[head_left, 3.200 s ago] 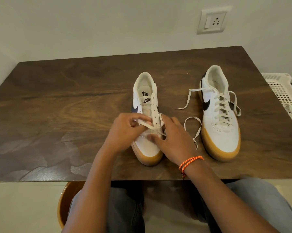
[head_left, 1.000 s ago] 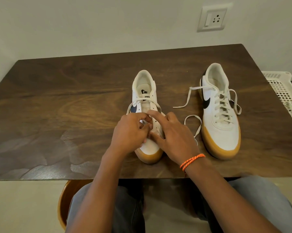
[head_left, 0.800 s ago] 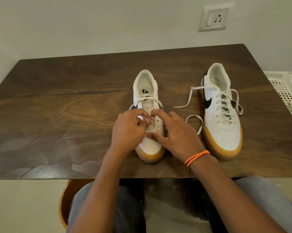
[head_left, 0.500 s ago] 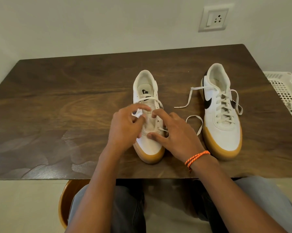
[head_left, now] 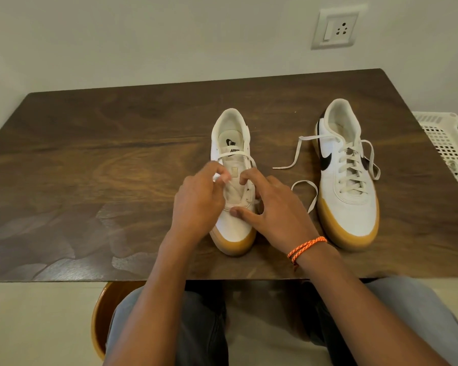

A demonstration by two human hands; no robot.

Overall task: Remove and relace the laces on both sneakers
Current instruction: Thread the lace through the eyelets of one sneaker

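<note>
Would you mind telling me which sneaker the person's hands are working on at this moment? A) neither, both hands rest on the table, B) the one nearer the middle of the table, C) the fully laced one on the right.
B: the left hand pinches the lace and the right hand rests on the middle sneaker; the laced sneaker stands untouched.

Wall socket (head_left: 336, 26) above dark wood table (head_left: 90, 154); white basket (head_left: 445, 146) at right edge.
</note>
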